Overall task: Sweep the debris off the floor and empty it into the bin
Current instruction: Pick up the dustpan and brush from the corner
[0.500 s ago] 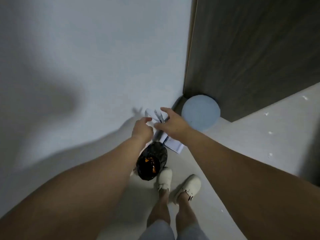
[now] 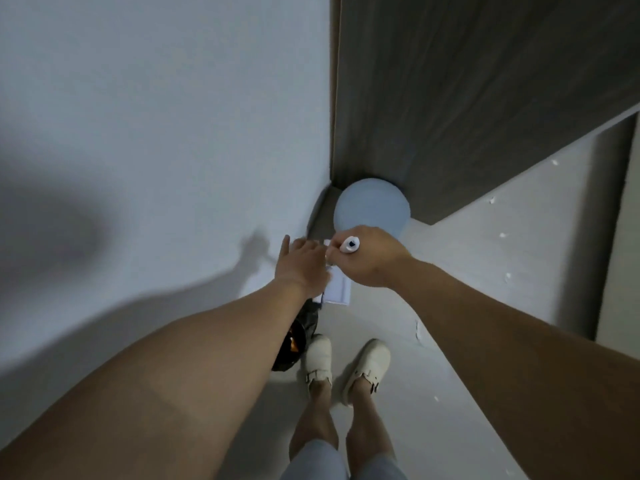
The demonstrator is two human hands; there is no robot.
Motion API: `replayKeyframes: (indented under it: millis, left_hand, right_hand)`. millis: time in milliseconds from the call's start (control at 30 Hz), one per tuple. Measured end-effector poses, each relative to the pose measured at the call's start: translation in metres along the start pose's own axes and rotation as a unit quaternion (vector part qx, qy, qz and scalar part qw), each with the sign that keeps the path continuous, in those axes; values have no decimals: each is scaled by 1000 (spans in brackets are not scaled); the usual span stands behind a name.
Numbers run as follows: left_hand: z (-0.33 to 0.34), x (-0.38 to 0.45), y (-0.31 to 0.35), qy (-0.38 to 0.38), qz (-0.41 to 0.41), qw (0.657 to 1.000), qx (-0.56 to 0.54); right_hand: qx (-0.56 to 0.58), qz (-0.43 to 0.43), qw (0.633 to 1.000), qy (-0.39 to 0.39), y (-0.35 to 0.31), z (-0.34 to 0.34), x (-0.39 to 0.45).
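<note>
My right hand [image 2: 369,259] is curled round the top of a white handle [image 2: 350,244], whose hollow end points up at the camera; I judge this to be the broom or dustpan handle, gripped high so the tool can be lifted out of the corner. My left hand [image 2: 301,268] reaches in beside it with the fingers straight and loose, holding nothing that I can see, most likely going for the second tool. Under both hands a white flat piece [image 2: 337,289] stands against the wall [image 2: 156,133]; it looks like the dustpan, though the hands hide most of it.

The bin [image 2: 298,341], lined with a dark bag and showing something orange inside, stands on the floor [image 2: 467,271] against the wall, partly covered by my left forearm and just beside my left shoe [image 2: 318,358]. Keeping it there puts it right at hand for emptying.

The debris [image 2: 502,234] lies as small white scraps scattered over the pale floor to the right, well apart from the bin, none of it swept yet by my reckoning.

The room is dim. A pale blue round object [image 2: 372,206] sits in the corner where the wall meets a dark wood-grain panel [image 2: 485,98].
</note>
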State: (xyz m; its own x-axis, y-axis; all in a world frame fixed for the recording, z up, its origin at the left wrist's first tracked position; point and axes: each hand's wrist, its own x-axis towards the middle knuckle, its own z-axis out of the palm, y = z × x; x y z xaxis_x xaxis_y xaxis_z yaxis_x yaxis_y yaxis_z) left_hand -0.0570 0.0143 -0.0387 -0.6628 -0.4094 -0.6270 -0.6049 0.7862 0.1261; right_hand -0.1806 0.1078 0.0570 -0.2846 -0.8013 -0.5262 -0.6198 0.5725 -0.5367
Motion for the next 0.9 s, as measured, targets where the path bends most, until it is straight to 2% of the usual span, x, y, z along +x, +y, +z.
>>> replayKeyframes:
  millis: [100, 200, 300, 367, 433, 500, 567, 667, 733, 800, 900]
  left_hand:
    - [-5, -8, 28, -13, 48, 997, 53]
    - [-10, -22, 60, -36, 80, 995, 55]
    - [-9, -34, 85, -52, 119, 989, 63]
    - [-6, -40, 108, -91, 158, 982, 56]
    - [-3, -45, 130, -112, 199, 970, 82]
    - [2, -52, 158, -101, 242, 958, 117]
    - [2, -68, 190, -68, 296, 939, 161]
    - [3, -94, 233, -40, 332, 933, 132]
    - [5, -109, 257, -49, 327, 934, 133]
    - [10, -124, 283, -56, 324, 925, 192]
    - [25, -136, 302, -54, 307, 929, 200]
  right_hand:
    - [11, 20, 1000, 16, 11, -10, -35]
    - [17, 37, 999, 29, 22, -20, -74]
    - [46, 59, 997, 10, 30, -29, -111]
    - [115, 87, 990, -5, 41, -38, -146]
    - [225, 126, 966, -29, 51, -47, -176]
    - [366, 191, 910, -40, 65, -54, -212]
    - [496, 253, 830, -27, 83, -51, -252]
    - [635, 313, 706, -19, 108, -33, -298]
    - [683, 324, 654, -20, 118, -17, -315]
    - [719, 328, 613, 2, 125, -5, -334]
    - [784, 325, 528, 35, 130, 1, -354]
